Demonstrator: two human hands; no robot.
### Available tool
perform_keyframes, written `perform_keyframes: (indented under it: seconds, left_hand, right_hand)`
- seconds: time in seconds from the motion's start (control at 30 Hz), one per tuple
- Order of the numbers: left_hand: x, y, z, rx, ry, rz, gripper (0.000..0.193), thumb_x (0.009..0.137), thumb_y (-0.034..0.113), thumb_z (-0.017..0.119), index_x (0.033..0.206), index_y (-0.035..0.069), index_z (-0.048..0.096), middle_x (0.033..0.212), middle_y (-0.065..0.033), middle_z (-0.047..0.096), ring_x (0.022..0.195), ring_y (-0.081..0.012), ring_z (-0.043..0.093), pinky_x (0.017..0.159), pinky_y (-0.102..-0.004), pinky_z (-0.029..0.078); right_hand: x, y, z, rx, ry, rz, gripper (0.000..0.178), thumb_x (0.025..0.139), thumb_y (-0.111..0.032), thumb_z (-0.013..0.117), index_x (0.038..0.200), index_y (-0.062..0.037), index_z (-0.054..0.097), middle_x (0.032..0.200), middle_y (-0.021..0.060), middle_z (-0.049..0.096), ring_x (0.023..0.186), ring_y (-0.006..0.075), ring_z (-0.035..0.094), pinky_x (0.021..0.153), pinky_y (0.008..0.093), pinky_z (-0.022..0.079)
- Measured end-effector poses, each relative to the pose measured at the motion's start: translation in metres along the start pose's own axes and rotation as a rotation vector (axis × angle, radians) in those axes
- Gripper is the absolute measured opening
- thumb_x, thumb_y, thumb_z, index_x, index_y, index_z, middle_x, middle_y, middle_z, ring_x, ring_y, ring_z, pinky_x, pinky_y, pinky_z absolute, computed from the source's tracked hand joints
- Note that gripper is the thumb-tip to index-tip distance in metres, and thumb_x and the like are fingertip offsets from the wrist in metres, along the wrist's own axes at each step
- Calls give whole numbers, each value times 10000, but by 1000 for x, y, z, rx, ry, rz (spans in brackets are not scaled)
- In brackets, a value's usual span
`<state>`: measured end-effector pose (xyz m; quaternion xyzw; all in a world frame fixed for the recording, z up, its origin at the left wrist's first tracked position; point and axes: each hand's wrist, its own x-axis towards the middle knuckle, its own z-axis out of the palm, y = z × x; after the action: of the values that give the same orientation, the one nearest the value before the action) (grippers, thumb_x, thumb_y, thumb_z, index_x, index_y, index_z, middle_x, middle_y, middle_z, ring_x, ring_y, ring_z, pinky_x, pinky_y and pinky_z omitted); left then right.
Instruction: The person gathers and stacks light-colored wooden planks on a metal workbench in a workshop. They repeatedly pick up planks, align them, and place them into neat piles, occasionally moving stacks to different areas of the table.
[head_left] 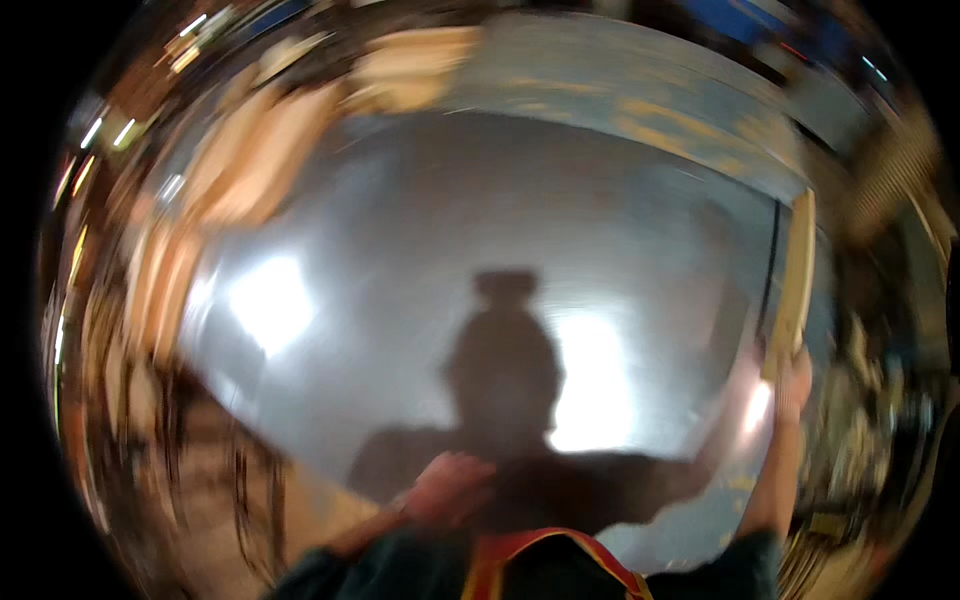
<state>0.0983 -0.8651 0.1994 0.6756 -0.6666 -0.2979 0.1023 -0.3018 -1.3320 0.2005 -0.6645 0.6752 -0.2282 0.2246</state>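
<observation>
A large, dark, glossy sheet point(420, 240) covers most of the workbench in front of me and reflects bright lights and a dark outline of my upper body. At its right edge stands a narrow light-wood strip point(795, 270), running away from me. My right hand point(792, 382) is closed around the near end of this strip, arm stretched out to the right. My left hand point(450, 488) is over the sheet's near edge, close to my body. Motion smears its fingers, so I cannot make out their pose or whether they touch the sheet.
Curved, light-wood pieces point(255, 160) are stacked along the left edge, with another pale wooden piece point(415, 65) at the far left. Behind the sheet lies a worn grey-blue bench surface point(640, 90) with yellowish patches. Blurred clutter fills the right side. A red strap crosses my front.
</observation>
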Motion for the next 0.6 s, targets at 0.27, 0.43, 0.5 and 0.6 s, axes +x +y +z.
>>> perform_keyframes:
  seconds: [0.27,0.43,0.5,0.6]
  left_hand:
    - [-79,1,21,-170,-553,-83,302,1009,314,573,1123,122,776,1099,-127,757,1065,-320,722,884,-463,581]
    - [-157,-19,-28,-258,-375,-284,349,961,352,600,1158,125,779,1094,-145,771,1044,-354,730,866,-484,585]
    - [-214,-40,-13,-327,-241,-342,357,951,357,594,1144,123,782,1075,-150,773,1031,-371,730,852,-488,587]
    - [-294,-89,21,-349,-81,-358,354,958,370,582,1142,137,773,1033,-157,775,984,-382,737,836,-486,591]
  right_hand:
    - [-390,-221,218,279,-840,-998,250,997,-251,629,1121,-36,659,917,130,704,846,299,694,757,438,566]
    - [-464,-293,304,63,-961,-1335,235,970,-295,644,1000,-68,697,933,182,721,861,393,690,783,503,563]
    - [-426,-288,306,6,-719,-1176,304,982,-333,630,1084,-59,712,990,209,731,859,399,688,794,496,562]
    - [-319,-226,285,192,-476,-365,386,1046,-318,645,1234,19,676,1047,148,739,889,268,676,809,446,561]
